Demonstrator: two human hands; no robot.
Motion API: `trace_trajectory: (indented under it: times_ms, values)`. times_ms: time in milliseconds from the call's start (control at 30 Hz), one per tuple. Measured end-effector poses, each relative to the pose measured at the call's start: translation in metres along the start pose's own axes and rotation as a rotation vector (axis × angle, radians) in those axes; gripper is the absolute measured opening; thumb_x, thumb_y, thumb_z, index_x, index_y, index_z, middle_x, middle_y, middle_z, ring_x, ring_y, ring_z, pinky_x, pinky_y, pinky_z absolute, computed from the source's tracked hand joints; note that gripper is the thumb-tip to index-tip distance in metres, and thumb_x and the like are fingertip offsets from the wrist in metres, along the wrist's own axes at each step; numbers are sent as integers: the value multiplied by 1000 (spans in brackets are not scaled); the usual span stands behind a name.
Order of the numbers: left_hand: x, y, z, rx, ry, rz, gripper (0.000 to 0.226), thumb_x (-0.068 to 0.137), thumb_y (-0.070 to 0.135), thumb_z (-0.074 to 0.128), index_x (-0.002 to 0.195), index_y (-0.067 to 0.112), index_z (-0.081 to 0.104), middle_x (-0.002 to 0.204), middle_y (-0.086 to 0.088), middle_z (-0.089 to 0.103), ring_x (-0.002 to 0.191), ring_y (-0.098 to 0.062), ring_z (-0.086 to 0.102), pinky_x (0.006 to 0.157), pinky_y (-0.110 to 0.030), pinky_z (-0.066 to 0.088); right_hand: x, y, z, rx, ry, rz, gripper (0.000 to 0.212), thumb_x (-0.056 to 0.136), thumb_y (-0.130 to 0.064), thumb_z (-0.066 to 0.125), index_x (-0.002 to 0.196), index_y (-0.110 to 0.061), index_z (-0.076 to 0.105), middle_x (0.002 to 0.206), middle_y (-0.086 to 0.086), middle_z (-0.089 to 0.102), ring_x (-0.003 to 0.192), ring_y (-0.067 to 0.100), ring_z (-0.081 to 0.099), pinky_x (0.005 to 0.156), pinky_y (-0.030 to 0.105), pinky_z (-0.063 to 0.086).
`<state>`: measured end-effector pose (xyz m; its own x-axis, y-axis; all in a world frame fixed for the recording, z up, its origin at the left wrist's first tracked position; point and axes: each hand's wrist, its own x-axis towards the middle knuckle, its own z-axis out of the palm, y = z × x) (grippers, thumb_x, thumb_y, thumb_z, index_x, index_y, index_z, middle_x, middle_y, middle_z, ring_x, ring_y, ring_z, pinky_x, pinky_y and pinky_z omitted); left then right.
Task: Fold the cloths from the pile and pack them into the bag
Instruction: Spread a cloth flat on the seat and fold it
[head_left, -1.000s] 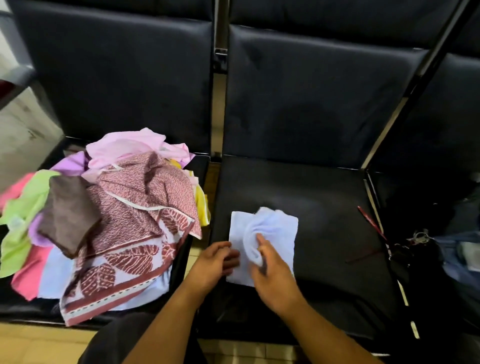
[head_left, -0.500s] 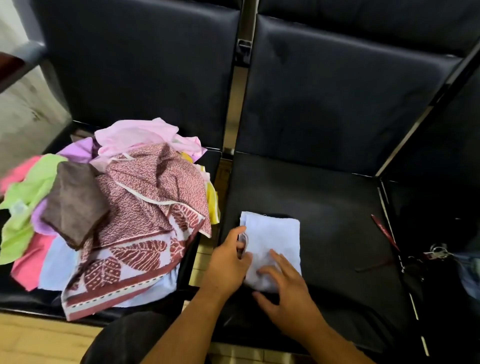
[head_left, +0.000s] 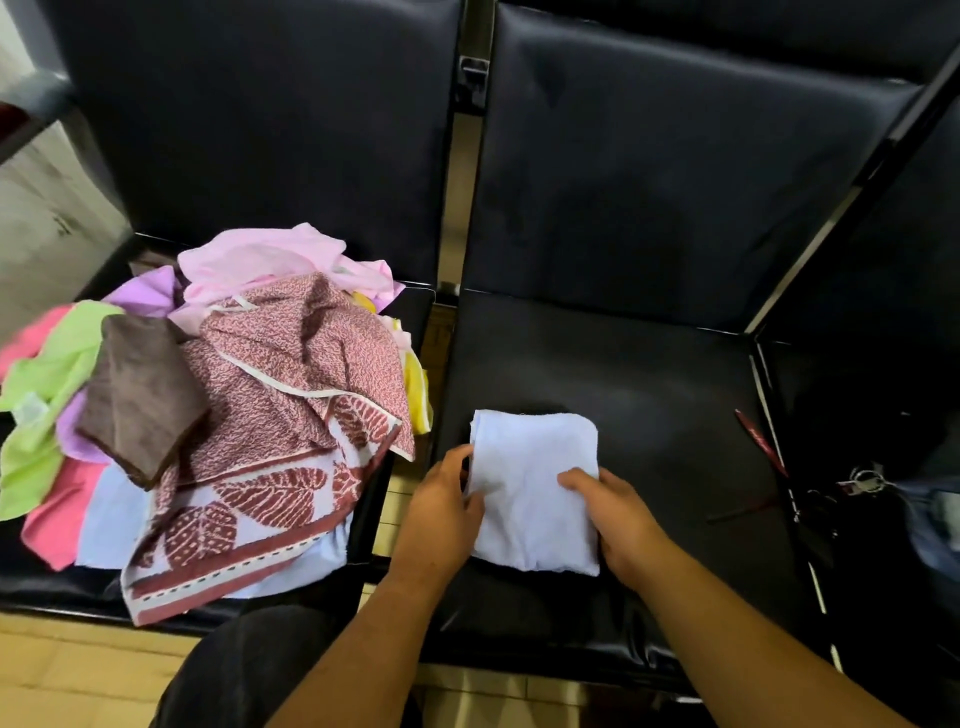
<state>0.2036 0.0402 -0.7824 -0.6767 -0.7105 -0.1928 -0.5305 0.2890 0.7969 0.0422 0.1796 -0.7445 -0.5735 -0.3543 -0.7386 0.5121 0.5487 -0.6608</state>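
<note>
Left fingers (head_left: 475, 501): curled onto the left edge of the folded cloth (head_left: 530, 483), thumb higher up on the same edge; the left hand (head_left: 444, 506) pinches that edge.
Right fingers (head_left: 576, 478): bent over the top of the right edge and closed on it; the thumb is hidden, so how far the right hand (head_left: 615, 512) reaches under cannot be told.
Cloth, position: pale blue-white, folded into a neat rectangle, lying flat on the black padded surface (head_left: 649, 395) directly in front of the person, between the two hands.
Cloth, handling (judgement): light, soft and limp, with a towel-like nap that should not slip. It has no stiffness, so the layers will sag and open if it is lifted by one corner.
Hold advised (judgement): both side edges together, fingers under and thumbs over so that all layers are caught; otherwise one flat hand under the middle.
Pile (head_left: 270, 395): loose on the neighbouring seat to the left, well apart from the folded cloth. A red leaf-patterned cloth (head_left: 249, 467) and a brown cloth (head_left: 140, 395) lie on top, all unfolded.
Bag: not plainly identified. Dark shapes with keys (head_left: 865, 480) at the far right are too dim to name.
Progress (judgement): fold appears finished; packing not yet done.
</note>
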Motion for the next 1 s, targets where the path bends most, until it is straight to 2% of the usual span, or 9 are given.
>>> trace_trajectory:
  times_ms: [133, 233, 300, 400, 533, 633, 733, 867, 1000]
  values:
    - [-3, 5, -8, -226, -98, -211, 52, 94, 27, 72, 140, 33, 50, 106, 8, 71, 93, -7, 68, 75, -23, 51, -41, -11, -2, 203, -99, -52, 23, 94, -24, 64, 115, -21, 72, 110, 3, 78, 106, 24, 72, 87, 41, 58]
    - [-7, 14, -11, -519, -278, -380, 58, 90, 41, 77, 141, 27, 53, 113, 3, 75, 105, -12, 72, 96, -33, 56, -65, -10, -18, 267, -135, -67, 35, 88, -27, 67, 122, -18, 70, 117, 7, 76, 110, 27, 72, 96, 48, 56]
    - [-16, 30, -6, -761, -403, -450, 55, 94, 52, 68, 141, 25, 58, 123, 0, 74, 116, -17, 69, 110, -44, 49, -78, -9, -35, 315, -135, -36, 51, 78, -35, 72, 127, -18, 68, 120, 11, 74, 112, 34, 71, 99, 56, 54]
    - [-33, 71, 3, -957, -523, -487, 51, 100, 61, 52, 134, 27, 68, 133, -3, 69, 127, -22, 64, 115, -47, 42, -104, -16, -66, 375, -206, -24, 45, 86, -30, 63, 128, -13, 67, 121, 18, 73, 111, 40, 70, 102, 59, 51]
    - [-44, 133, 19, -852, -385, -400, 51, 80, 59, 68, 126, 36, 70, 128, 3, 72, 119, -21, 68, 111, -47, 48, -129, -24, -111, 451, -239, -67, 49, 82, -22, 61, 129, -8, 66, 123, 23, 70, 114, 44, 68, 106, 61, 47]
    - [-51, 181, 43, -849, -302, -291, 35, 95, 36, 69, 129, 40, 64, 119, 8, 75, 102, -14, 75, 88, -36, 60, -140, -21, -158, 437, -115, -137, 45, 84, -16, 60, 128, -7, 66, 119, 21, 72, 110, 40, 70, 102, 59, 52]
    - [-56, 223, 71, -783, -289, -217, 41, 100, 21, 64, 131, 47, 58, 115, 7, 75, 93, -10, 76, 70, -28, 61, -146, -17, -210, 431, 23, -158, 31, 91, -11, 57, 119, -18, 71, 111, 13, 76, 101, 36, 74, 91, 55, 58]
    - [-66, 278, 123, -719, -346, -138, 45, 100, 13, 62, 126, 49, 58, 114, 3, 75, 98, -15, 75, 73, -31, 61, -150, -8, -285, 383, 157, -196, 24, 93, -14, 61, 113, -17, 74, 109, 12, 77, 101, 37, 73, 95, 60, 55]
    - [-64, 323, 184, -618, -387, -52, 39, 102, 12, 59, 112, 49, 64, 119, 5, 72, 102, -12, 73, 88, -39, 62, -140, -13, -362, 129, 356, -244, 16, 94, -19, 61, 105, -20, 74, 99, 9, 78, 92, 34, 74, 91, 59, 57]
